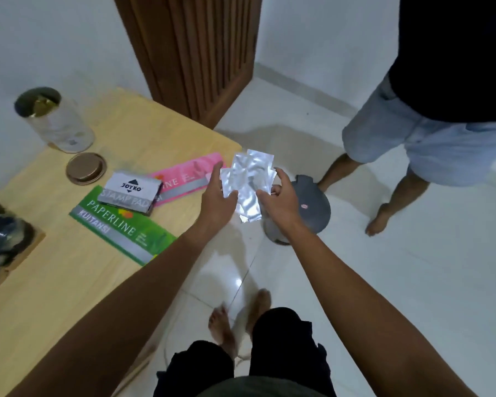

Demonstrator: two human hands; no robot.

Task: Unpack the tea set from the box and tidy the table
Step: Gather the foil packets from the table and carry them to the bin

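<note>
Both my hands hold a bunch of silver foil sachets (248,180) over the floor, just past the table's right corner. My left hand (216,196) grips their left side and my right hand (278,199) pinches their right side. Directly below them stands a grey lidded bin (307,207), its lid shut. On the wooden table (69,282) stands an open cylindrical tin (55,121) with its round lid (86,168) lying beside it. A cardboard box (6,242) holding dark tea ware lies at the table's left edge, partly out of frame.
A green receipt book (123,227), a pink receipt book (184,176) and a grey stamp pad box (131,193) lie on the table. Another person (430,133) stands barefoot at the right on the white tiled floor. A brown wooden door (195,53) is behind the table.
</note>
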